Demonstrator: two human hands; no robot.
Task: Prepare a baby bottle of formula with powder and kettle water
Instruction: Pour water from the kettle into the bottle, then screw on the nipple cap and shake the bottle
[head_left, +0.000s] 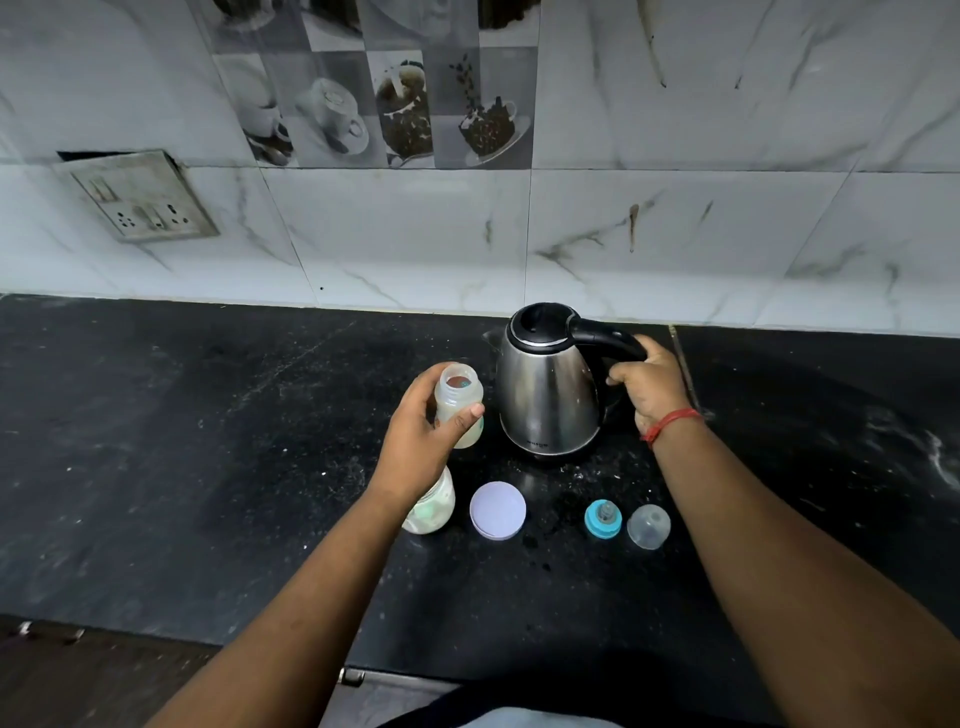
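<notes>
Steel kettle (545, 395): right hand (649, 384) grips handle | translucent bottle (460, 402): left hand (421, 436) clasps

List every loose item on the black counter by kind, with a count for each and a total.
Kettle: 1
Baby bottle: 1
Jar: 1
Lilac lid: 1
Blue teat ring: 1
Clear cap: 1
Total: 6
</notes>
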